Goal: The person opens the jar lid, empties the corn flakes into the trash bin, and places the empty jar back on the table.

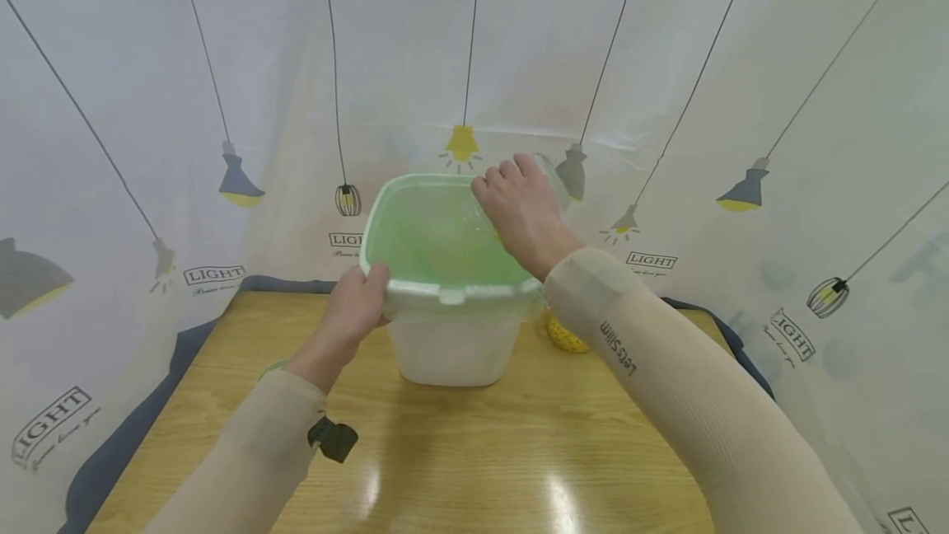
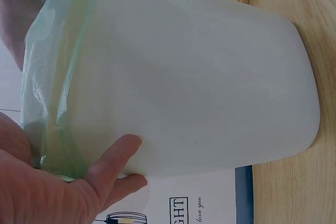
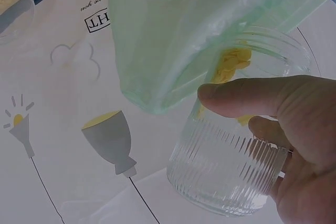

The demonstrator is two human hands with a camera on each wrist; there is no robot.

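Observation:
A white trash bin stands on the wooden table, lined with a light green bag folded over its rim. My left hand grips the bin's rim at the near left, and two of its fingertips show along the white wall. At the far right of the rim my right hand holds a clear ribbed glass jar. The jar is tilted, its mouth right at the bag's edge. Yellow flakes lie inside near that mouth. In the head view the hand hides most of the jar.
To the right of the bin, a clear container of yellow pieces sits on the table, partly behind my right sleeve. A white cloth backdrop printed with lamps hangs around the table. Dark blue fabric borders the left edge.

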